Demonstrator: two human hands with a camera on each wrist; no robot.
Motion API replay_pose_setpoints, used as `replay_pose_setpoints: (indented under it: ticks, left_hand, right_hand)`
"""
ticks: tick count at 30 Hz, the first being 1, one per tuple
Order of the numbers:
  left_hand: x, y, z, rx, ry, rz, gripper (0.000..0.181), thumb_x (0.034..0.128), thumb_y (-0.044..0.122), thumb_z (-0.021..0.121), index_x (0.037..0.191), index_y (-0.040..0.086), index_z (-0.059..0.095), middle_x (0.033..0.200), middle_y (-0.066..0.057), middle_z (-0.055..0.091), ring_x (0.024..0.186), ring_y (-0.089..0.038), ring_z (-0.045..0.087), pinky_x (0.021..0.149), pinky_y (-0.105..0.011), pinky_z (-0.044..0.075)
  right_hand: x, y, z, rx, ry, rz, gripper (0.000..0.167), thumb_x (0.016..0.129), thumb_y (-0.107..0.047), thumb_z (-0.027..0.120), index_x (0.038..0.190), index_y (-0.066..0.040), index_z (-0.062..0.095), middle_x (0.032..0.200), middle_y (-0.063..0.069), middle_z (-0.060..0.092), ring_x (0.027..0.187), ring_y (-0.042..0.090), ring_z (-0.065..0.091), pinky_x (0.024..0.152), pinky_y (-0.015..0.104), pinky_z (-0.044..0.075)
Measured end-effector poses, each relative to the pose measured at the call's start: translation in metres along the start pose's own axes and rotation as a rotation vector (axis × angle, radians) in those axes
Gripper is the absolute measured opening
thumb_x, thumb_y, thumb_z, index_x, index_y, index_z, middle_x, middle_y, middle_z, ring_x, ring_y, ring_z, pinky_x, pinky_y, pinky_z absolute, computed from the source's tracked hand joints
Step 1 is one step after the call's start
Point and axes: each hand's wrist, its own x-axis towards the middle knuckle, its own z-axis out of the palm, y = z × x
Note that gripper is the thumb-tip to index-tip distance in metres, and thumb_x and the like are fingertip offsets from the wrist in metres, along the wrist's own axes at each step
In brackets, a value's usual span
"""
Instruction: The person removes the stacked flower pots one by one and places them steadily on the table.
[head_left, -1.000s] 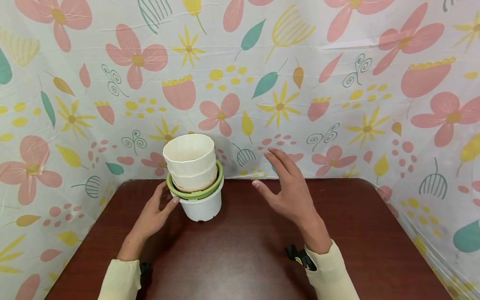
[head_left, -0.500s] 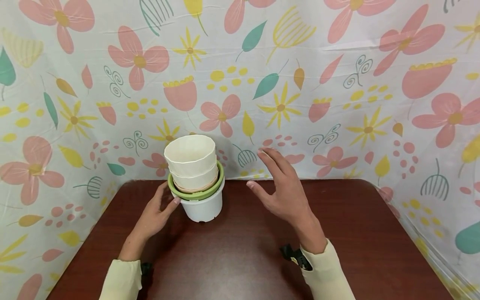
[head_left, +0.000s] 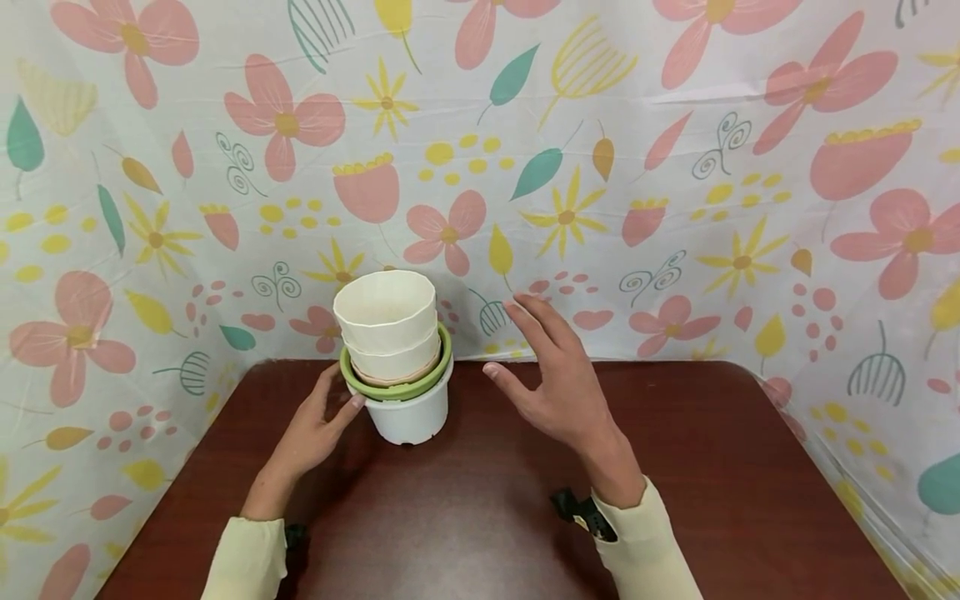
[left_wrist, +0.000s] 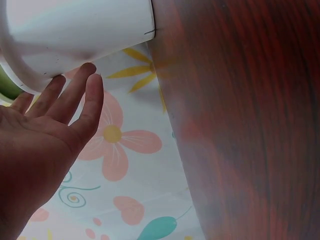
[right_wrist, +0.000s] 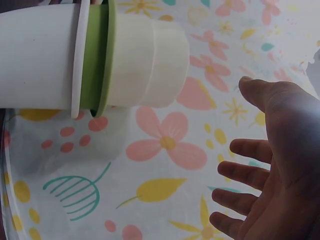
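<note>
Nested flower pots stand in a stack on the table's left half. At the bottom is a white pot (head_left: 410, 419), with a green pot (head_left: 401, 390) inside it. Above sit cream faceted pots (head_left: 385, 315), a peach-toned edge showing beneath them. My left hand (head_left: 306, 435) rests its fingers against the stack's left side near the rim. In the left wrist view, the extended fingertips (left_wrist: 89, 69) touch or nearly touch the white wall. Off to the right, my right hand (head_left: 566, 400) hovers with fingers spread, apart from the pots and holding nothing.
The dark reddish-brown table (head_left: 480, 517) has a wood grain and rounded far corners. Behind it hangs a white curtain (head_left: 480, 108) printed with flowers and leaves, close to the far edge. Black straps (head_left: 585, 514) sit at both wrists.
My right hand has drifted a little left, toward the stack. The left hand and the pots keep their places, while the whole view shifts slightly.
</note>
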Motion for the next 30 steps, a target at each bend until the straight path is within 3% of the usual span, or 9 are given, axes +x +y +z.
replay_pose_setpoints:
  ticks: [11,17,24,30]
  left_hand:
    - [0.000,0.001,0.000,-0.001,-0.001,-0.006,0.069,0.1093,0.037,0.062,0.166,0.019,0.027,0.164,-0.014,0.041,0.146,-0.035,0.047,0.113,-0.060,0.046]
    - [0.000,0.001,0.001,-0.005,-0.003,-0.013,0.069,0.1095,0.037,0.062,0.166,0.020,0.026,0.165,-0.014,0.040,0.146,-0.036,0.047,0.112,-0.062,0.045]
    - [0.000,0.004,0.001,-0.003,-0.005,-0.038,0.072,0.1089,0.041,0.062,0.167,0.020,0.025,0.167,-0.015,0.037,0.146,-0.038,0.047,0.113,-0.064,0.043]
    - [-0.001,0.003,0.001,-0.002,-0.003,-0.050,0.072,0.1082,0.042,0.063,0.167,0.020,0.026,0.165,-0.014,0.039,0.144,-0.037,0.050,0.113,-0.063,0.045]
  right_hand:
    - [-0.001,-0.003,0.003,0.005,-0.009,-0.001,0.075,0.093,-0.033,0.083,0.159,-0.015,0.051,0.163,0.010,0.046,0.151,0.027,0.042,0.120,0.052,0.037]
    - [0.001,-0.005,0.006,0.015,-0.014,-0.019,0.074,0.093,-0.035,0.082,0.158,-0.018,0.052,0.162,0.006,0.045,0.151,0.024,0.042,0.119,0.049,0.039]
    - [0.003,-0.009,0.012,0.021,-0.006,-0.041,0.076,0.091,-0.034,0.086,0.157,-0.016,0.053,0.160,0.013,0.048,0.152,0.033,0.040,0.122,0.055,0.035]
    - [0.005,-0.011,0.018,0.040,0.000,-0.059,0.077,0.091,-0.033,0.086,0.158,-0.015,0.053,0.160,0.013,0.049,0.151,0.032,0.042,0.122,0.053,0.035]
